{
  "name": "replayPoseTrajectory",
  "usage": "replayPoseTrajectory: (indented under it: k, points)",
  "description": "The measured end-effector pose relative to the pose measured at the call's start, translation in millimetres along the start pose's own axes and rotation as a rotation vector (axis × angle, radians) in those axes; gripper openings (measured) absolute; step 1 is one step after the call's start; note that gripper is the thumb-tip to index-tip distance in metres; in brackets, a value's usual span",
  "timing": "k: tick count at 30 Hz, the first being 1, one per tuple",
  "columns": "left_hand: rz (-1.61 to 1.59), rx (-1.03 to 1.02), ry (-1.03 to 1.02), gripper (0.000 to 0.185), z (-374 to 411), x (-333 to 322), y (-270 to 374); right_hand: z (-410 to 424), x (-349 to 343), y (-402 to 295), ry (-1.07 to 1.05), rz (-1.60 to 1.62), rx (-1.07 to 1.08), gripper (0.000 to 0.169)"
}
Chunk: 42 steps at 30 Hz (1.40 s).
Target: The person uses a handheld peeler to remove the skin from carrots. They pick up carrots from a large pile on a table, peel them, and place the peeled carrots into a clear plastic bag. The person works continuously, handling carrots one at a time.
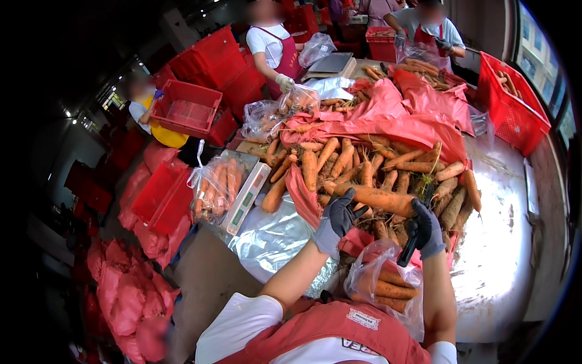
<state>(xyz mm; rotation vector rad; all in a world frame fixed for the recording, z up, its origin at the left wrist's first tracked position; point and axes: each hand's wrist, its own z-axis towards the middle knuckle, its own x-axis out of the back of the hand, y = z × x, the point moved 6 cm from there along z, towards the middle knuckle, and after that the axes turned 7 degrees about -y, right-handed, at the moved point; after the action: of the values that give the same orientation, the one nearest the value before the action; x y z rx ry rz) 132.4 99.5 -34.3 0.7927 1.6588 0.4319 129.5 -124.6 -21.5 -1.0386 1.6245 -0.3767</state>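
Observation:
A large orange carrot (384, 199) lies across between my gloved hands, above a heap of soil-stained carrots (352, 159). My left hand (338, 220), in a grey and black glove, holds it towards its narrow end, the thumb spread apart. At the thick end, the fingertips of my right hand (426, 230) touch the carrot. That same hand grips a black-handled tool (408, 248) against the palm; its working end is mostly hidden, so its kind is unclear. Close to my body, below both hands, sits a clear plastic bag (386, 284) with several carrots inside.
Left of the heap, a bag of carrots (219, 184) rests on a digital scale (245, 198). Silvery sheeting (273, 241) covers the table's near left. Red crates (514, 102) and pink sacks (132, 291) flank the table. Co-workers (279, 54) stand across and to the left.

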Motion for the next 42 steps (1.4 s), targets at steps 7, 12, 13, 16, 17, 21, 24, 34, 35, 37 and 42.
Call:
replayPoseTrajectory:
  k: [7,12,13,16,17,21,24,34,35,37,42]
  points:
    - [1.545,-0.676,0.190,0.104,-31,-41,31,-12,15,-20,0.062,-0.196,0.167,0.037]
    - [2.090,-0.335,-0.279,0.096,-19,-96,-10,-24,-32,-7,-0.109,-0.536,0.257,0.044]
    - [2.032,-0.185,-0.363,0.093,-14,-95,-18,-31,-40,-4,-0.141,-0.562,0.204,0.044]
    - [1.799,-0.214,-0.364,0.081,-8,-79,-27,-30,-44,-4,-0.175,-0.583,0.274,0.048]
    - [1.777,-0.312,-0.346,0.078,-6,-74,-29,-34,-45,-6,-0.164,-0.578,0.226,0.049]
    - [1.708,-0.112,-0.340,0.065,-11,-85,-18,-36,-23,-13,-0.096,-0.516,0.116,0.047]
    - [1.626,-0.173,-0.272,0.062,-15,-85,-9,-31,5,-15,-0.104,-0.534,0.122,0.038]
    - [1.537,-0.334,-0.276,0.065,-19,-71,-15,-53,-13,-38,-0.085,-1.207,0.519,0.022]
    - [1.531,-0.351,-0.269,0.063,-19,-67,-15,-56,-21,-39,-0.088,-1.271,0.543,0.023]
    - [1.500,-0.346,-0.284,0.061,-27,-74,-7,-55,-23,-40,-0.070,-1.371,0.529,0.026]
    - [1.489,-0.317,-0.252,0.054,-29,-75,-3,-53,-25,-34,-0.088,-1.193,0.587,0.023]
